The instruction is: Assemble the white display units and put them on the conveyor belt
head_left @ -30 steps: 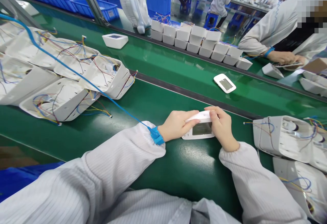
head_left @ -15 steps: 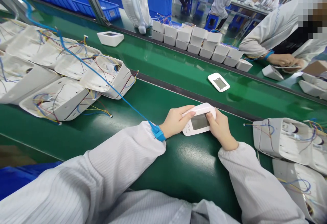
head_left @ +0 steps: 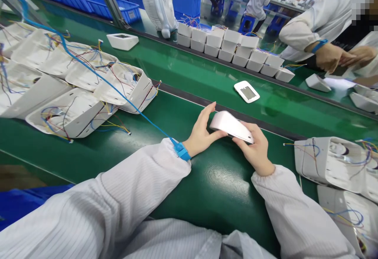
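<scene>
A white display unit (head_left: 228, 124) is tilted above the green bench in front of me, its smooth side up and its screen turned out of sight. My right hand (head_left: 257, 148) grips its right end, thumb at the near edge and fingers behind. My left hand (head_left: 202, 133) is at the other end with fingers stretched apart; the thumb lies against the near lower edge of the unit. A blue wrist strap (head_left: 182, 151) with a cord is on my left wrist. Beyond the hands, a white panel with a grey screen (head_left: 247, 92) lies on the green conveyor.
Wired white housings (head_left: 71, 113) crowd the left, and more housings (head_left: 313, 158) sit at right. Another white unit (head_left: 122, 41) rests on the conveyor (head_left: 183, 69). Across it are a row of grey-white boxes (head_left: 212, 50), a fan (head_left: 158, 6) and a co-worker's hands (head_left: 333, 58).
The display unit has been turned over, hiding its screen. My left fingers have opened away from it. Both white pieces on the conveyor have shifted left, and the co-worker's hands have risen.
</scene>
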`<state>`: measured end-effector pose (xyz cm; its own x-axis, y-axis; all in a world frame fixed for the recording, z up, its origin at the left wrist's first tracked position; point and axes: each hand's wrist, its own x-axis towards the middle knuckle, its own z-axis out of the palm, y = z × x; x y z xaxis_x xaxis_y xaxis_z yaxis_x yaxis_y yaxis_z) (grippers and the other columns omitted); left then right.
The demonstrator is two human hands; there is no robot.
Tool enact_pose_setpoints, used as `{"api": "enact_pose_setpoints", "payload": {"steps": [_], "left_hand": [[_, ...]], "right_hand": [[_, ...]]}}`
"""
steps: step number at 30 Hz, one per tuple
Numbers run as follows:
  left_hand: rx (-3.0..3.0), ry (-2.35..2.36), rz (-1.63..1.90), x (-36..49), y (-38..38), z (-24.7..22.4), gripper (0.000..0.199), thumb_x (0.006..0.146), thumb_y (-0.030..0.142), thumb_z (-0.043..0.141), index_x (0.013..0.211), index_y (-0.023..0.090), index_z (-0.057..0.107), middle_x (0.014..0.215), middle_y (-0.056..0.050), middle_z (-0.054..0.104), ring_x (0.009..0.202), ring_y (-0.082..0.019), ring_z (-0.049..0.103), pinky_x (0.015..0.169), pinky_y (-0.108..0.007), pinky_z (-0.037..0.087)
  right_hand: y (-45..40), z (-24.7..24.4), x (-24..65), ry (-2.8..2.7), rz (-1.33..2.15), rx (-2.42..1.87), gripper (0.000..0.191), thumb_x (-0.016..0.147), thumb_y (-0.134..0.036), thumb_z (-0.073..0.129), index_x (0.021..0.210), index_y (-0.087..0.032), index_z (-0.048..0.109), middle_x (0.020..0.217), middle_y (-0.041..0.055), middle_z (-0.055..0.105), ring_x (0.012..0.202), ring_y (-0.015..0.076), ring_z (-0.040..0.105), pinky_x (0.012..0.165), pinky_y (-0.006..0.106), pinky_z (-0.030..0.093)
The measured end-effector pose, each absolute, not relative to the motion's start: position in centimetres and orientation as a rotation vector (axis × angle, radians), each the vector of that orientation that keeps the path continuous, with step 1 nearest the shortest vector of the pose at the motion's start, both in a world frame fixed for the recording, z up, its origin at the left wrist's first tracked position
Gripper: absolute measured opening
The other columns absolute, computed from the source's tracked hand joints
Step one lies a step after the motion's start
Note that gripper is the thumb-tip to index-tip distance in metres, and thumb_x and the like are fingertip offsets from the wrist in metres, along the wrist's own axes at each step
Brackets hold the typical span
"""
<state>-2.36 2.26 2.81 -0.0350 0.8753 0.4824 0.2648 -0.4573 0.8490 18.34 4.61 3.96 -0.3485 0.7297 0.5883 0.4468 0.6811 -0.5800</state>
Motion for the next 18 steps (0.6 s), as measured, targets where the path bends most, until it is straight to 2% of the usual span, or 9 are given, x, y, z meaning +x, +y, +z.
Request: {"api": "enact_pose_setpoints", "payload": {"steps": [2, 6, 10, 15, 18], "left_hand": [[1.846, 1.156, 1.450, -2.39, 1.99, 2.89, 0.086, 0.071, 0.051, 0.079, 0.142, 0.023, 0.041, 0.144, -0.014, 0.048, 0.131, -0.031, 0.048, 0.112, -0.045, 0.036], [1.897, 1.194, 1.408, -2.12, 1.51, 3.07, 0.072, 0.068, 0.052, 0.081, 0.126, 0.021, 0.051, 0.123, -0.011, 0.058, 0.113, -0.027, 0.057, 0.099, -0.041, 0.046], [1.900, 1.291, 1.448, -1.78, 1.51, 3.16, 0.065, 0.064, 0.055, 0.082, 0.113, 0.021, 0.055, 0.109, -0.007, 0.061, 0.100, -0.024, 0.060, 0.089, -0.037, 0.049], [1.873, 1.360, 1.466, -1.54, 1.65, 3.32, 0.060, 0.065, 0.052, 0.083, 0.110, 0.021, 0.056, 0.105, -0.005, 0.062, 0.098, -0.023, 0.061, 0.087, -0.036, 0.049], [1.859, 1.348, 1.436, -1.50, 1.65, 3.17, 0.062, 0.071, 0.052, 0.078, 0.119, 0.022, 0.053, 0.115, -0.008, 0.062, 0.107, -0.025, 0.061, 0.093, -0.039, 0.049]], "right_hand": [[4.57, 4.54, 18.43, -2.111, 0.313, -0.810, 0.039, 0.084, -0.041, 0.071, 0.117, -0.021, 0.064, 0.108, 0.0092, 0.071, 0.097, 0.0242, 0.067, 0.085, 0.038, 0.054], [4.36, 5.01, 18.46, -2.237, 0.290, -0.766, 0.039, 0.088, -0.041, 0.066, 0.121, -0.021, 0.062, 0.111, 0.0094, 0.072, 0.097, 0.0237, 0.069, 0.082, 0.037, 0.056], [4.04, 4.86, 18.13, -2.196, 0.234, -0.832, 0.032, 0.092, -0.040, 0.059, 0.117, -0.021, 0.065, 0.107, 0.0085, 0.074, 0.094, 0.0234, 0.070, 0.081, 0.036, 0.056], [4.24, 4.79, 17.81, -2.163, 0.233, -0.861, 0.032, 0.093, -0.042, 0.058, 0.117, -0.022, 0.065, 0.107, 0.0080, 0.074, 0.094, 0.0229, 0.070, 0.081, 0.036, 0.056], [4.90, 4.78, 18.35, -2.250, 0.211, -0.868, 0.040, 0.093, -0.048, 0.057, 0.121, -0.021, 0.063, 0.110, 0.0091, 0.073, 0.096, 0.0232, 0.070, 0.083, 0.035, 0.055]]}}
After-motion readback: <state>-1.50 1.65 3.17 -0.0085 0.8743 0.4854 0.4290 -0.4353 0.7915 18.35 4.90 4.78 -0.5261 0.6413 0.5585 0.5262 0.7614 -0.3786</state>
